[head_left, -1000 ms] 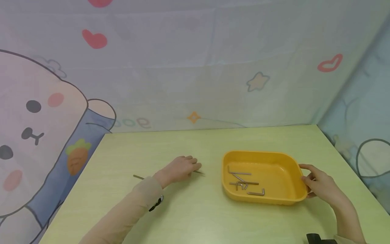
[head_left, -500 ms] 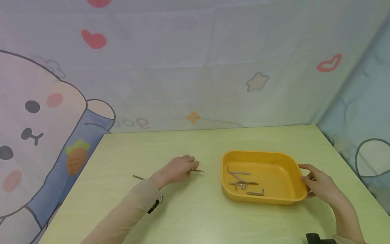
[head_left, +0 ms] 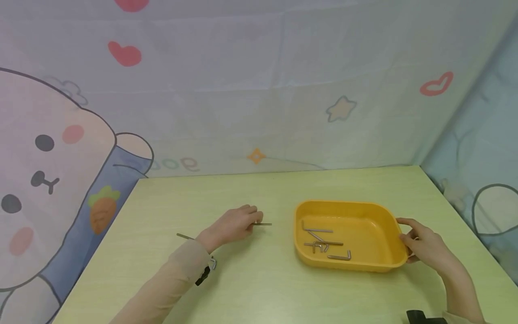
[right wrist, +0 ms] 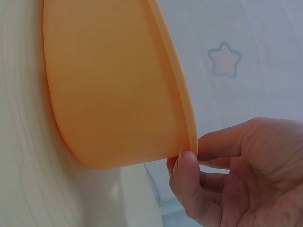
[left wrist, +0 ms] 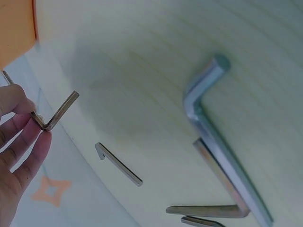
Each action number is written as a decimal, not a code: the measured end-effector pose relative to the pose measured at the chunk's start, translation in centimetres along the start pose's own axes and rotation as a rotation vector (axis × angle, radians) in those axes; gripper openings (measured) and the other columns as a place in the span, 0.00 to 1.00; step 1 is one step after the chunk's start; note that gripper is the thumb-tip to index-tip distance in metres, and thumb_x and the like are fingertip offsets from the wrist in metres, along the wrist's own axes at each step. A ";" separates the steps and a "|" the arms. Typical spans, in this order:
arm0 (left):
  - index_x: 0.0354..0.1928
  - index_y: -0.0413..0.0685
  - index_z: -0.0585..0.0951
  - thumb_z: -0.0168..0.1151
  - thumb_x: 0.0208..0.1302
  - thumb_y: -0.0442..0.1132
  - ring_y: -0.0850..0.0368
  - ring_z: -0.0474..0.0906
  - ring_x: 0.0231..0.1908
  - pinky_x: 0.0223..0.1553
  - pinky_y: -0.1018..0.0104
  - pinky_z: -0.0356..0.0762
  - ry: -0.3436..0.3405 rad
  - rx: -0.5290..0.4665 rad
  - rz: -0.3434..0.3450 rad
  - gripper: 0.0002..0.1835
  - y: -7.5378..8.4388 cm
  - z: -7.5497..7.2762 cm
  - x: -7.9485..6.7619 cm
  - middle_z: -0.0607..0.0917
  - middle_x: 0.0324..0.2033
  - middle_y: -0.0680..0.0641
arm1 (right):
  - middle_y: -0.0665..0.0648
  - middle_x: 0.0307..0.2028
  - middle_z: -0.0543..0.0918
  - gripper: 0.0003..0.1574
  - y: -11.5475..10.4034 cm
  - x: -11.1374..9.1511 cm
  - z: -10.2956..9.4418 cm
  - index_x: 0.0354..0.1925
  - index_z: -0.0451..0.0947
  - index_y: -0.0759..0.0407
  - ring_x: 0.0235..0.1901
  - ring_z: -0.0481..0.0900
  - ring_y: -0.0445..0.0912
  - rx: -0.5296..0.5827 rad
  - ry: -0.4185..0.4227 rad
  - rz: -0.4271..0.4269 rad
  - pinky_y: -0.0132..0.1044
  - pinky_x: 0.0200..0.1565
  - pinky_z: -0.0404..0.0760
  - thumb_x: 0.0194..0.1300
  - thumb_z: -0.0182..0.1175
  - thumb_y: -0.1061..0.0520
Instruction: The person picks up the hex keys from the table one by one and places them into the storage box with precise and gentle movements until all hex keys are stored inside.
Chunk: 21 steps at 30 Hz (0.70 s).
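Observation:
My left hand [head_left: 231, 228] is over the middle of the table, left of the yellow tray [head_left: 374, 263]. Its thumb and fingertips pinch an L-shaped hex key [left wrist: 61, 111], whose long end points toward the tray. Beneath and behind that hand, several more hex keys lie on the table, among them a short one [left wrist: 120, 165] and a large one close to the wrist camera [left wrist: 227, 158]. In the head view the left forearm hides most of these. My right hand [head_left: 429, 246] pinches the tray's right end, thumb and fingers at the rim [right wrist: 184, 109].
Several hex keys [head_left: 340, 258] lie in the left half of the tray. The pale wood-grain table [head_left: 259, 288] ends at a printed cloth backdrop [head_left: 243, 90] behind and at the sides. Another key's end [head_left: 184, 236] shows left of the left sleeve.
The hex key in my left hand has risen slightly and turned from sloping down to about level. That hand has shifted a little left. The right hand and tray stay put.

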<state>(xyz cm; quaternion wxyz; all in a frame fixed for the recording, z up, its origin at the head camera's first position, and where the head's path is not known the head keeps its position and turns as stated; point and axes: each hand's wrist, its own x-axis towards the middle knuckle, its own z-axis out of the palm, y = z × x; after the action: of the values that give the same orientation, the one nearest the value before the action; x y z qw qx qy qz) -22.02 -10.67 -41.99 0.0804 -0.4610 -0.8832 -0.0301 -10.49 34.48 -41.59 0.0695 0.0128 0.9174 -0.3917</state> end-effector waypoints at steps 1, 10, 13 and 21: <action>0.35 0.50 0.74 0.59 0.55 0.26 0.62 0.64 0.29 0.27 0.74 0.63 0.005 -0.001 0.001 0.11 0.1 -0.1 0.0 0.72 0.28 0.54 | 0.62 0.35 0.76 0.32 0.0 0.0 0.0 0.69 0.51 0.72 0.27 0.76 0.41 0.001 -0.001 0.002 0.33 0.28 0.83 0.74 0.45 0.59; 0.36 0.49 0.74 0.58 0.54 0.24 0.62 0.66 0.28 0.27 0.76 0.63 0.117 0.013 0.024 0.13 1.3 -0.9 -0.1 0.72 0.27 0.54 | 0.63 0.36 0.76 0.32 0.1 0.1 0.0 0.69 0.51 0.72 0.27 0.75 0.42 0.008 -0.014 0.008 0.33 0.28 0.83 0.74 0.44 0.59; 0.36 0.49 0.74 0.58 0.54 0.24 0.62 0.64 0.27 0.26 0.76 0.61 0.164 0.046 0.047 0.12 1.9 -1.2 0.0 0.71 0.26 0.54 | 0.63 0.36 0.76 0.32 0.1 0.1 0.0 0.69 0.51 0.72 0.27 0.76 0.42 0.007 -0.009 0.003 0.33 0.28 0.83 0.74 0.44 0.59; 0.37 0.50 0.76 0.59 0.53 0.25 0.61 0.66 0.28 0.26 0.75 0.64 0.235 0.101 0.071 0.13 3.6 -2.1 0.7 0.72 0.27 0.54 | 0.62 0.36 0.76 0.32 -0.1 0.0 -0.1 0.69 0.51 0.72 0.27 0.76 0.41 0.003 -0.012 0.002 0.33 0.28 0.83 0.74 0.44 0.59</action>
<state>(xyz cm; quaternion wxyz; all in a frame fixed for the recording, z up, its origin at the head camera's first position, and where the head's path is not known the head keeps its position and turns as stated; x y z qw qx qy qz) -19.27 -8.32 -39.86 0.2072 -0.4806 -0.8514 -0.0366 -10.53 34.54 -41.46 0.0755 0.0115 0.9163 -0.3932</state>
